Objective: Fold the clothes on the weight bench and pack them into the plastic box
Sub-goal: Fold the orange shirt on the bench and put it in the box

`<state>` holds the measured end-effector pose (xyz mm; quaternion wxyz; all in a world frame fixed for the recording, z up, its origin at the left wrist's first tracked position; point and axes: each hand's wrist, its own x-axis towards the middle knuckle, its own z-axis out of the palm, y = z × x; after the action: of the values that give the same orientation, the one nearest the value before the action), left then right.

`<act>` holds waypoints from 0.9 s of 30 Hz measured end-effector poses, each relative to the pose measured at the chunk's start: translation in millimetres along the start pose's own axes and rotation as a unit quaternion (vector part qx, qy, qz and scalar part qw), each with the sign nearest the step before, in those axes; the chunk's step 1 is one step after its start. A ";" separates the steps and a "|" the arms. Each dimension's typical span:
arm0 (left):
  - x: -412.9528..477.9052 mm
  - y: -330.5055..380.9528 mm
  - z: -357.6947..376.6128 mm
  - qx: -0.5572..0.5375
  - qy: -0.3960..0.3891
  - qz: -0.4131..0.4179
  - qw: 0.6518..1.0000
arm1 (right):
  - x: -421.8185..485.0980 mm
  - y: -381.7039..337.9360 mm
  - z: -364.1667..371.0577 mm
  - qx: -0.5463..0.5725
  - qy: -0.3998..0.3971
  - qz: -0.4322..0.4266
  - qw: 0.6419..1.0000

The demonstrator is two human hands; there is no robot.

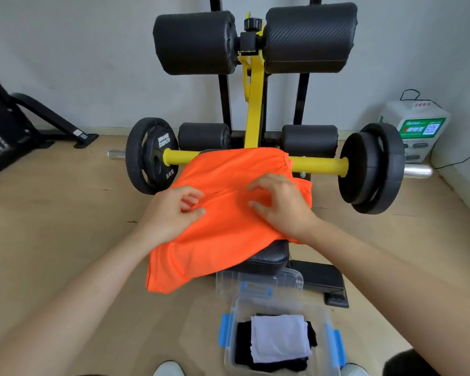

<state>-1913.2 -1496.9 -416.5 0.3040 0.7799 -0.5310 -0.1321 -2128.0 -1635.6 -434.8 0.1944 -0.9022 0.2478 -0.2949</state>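
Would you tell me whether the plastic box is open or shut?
Open: the plastic box has no lid on, and folded white and dark clothes show inside.

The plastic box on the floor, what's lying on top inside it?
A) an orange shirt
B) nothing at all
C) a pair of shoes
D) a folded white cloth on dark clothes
D: in the open plastic box, a folded white cloth lies on top of dark clothes, while the orange garment is on the weight bench under both hands.
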 end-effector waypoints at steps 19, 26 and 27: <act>-59.6 -51.1 -45.8 -0.075 -0.097 -0.138 0.983 | 33.9 -80.3 73.1 0.014 -0.203 -0.023 0.979; -58.9 -50.6 -61.7 -0.141 -0.144 -0.112 0.973 | 45.4 -83.5 75.0 0.018 -0.224 -0.019 0.974; -58.7 -51.5 -64.6 -0.131 -0.166 -0.108 0.971 | 46.6 -81.4 72.1 0.028 -0.219 -0.017 0.975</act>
<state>-1864.1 -1409.1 -404.5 0.2950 0.7533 -0.4643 -0.3605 -2022.9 -1581.8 -428.2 0.2638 -0.9431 0.1758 -0.1006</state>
